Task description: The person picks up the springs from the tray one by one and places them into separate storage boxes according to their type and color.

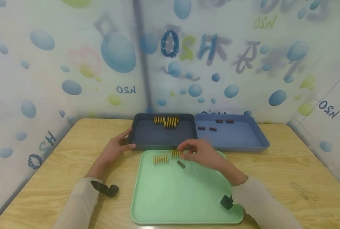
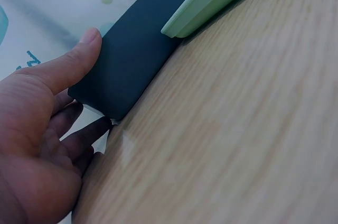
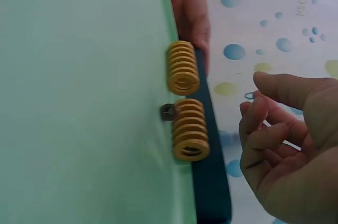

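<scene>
My left hand (image 1: 115,148) holds the left end of the dark tray (image 1: 158,136), its thumb (image 2: 79,60) along the near wall and the other fingers round the corner. Above the far edge of the green tray (image 1: 184,197) hovers my right hand (image 1: 202,154), thumb and fingertips apart with nothing between them. Closest to it is a yellow coil spring (image 1: 175,154); a second yellow spring (image 1: 160,159) lies to the left. Just in front lies a small dark spring (image 1: 181,164). In the right wrist view both yellow springs (image 3: 183,68) appear beside the small one (image 3: 168,112).
Three yellow springs (image 1: 170,123) sit in the dark tray. To its right, a blue tray (image 1: 233,140) contains several small dark springs (image 1: 213,129). Both trays stand against the patterned wall covering (image 1: 193,79) at the back of the wooden table (image 1: 296,178).
</scene>
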Available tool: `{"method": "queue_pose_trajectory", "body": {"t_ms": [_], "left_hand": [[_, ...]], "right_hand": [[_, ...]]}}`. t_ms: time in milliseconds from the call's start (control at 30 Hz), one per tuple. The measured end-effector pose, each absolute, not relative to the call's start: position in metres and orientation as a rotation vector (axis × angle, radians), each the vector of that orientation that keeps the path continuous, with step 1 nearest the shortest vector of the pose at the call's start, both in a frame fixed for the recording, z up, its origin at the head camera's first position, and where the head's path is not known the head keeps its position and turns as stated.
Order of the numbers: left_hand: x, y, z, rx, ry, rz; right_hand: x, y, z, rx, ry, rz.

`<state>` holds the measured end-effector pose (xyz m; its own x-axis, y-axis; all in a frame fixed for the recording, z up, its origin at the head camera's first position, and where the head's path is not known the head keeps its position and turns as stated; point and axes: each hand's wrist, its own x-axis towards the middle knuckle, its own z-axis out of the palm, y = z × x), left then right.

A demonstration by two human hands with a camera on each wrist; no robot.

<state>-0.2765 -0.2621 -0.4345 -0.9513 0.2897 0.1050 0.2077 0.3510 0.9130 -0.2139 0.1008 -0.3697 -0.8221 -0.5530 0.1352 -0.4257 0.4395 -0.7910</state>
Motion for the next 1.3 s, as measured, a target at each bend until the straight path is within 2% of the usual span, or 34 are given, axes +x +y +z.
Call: {"method": "queue_pose_trajectory", "body": {"t_ms": [300, 633, 1300], "left_hand": [[-0.275, -0.264, -0.435, 0.453, 2.512, 1.693], [-0.276, -0.263, -0.435, 0.449, 2.538, 1.660], [-0.277, -0.261, -0.435, 0.447, 2.506, 1.707]], "right_hand": [[-0.216, 0.103, -0.393, -0.937, 2.533, -1.202], [-0.216, 0.103, -0.404, -1.160, 2.601, -1.137], [-0.220, 0.101, -0.415, -1.202, 2.706, -1.095]]}}
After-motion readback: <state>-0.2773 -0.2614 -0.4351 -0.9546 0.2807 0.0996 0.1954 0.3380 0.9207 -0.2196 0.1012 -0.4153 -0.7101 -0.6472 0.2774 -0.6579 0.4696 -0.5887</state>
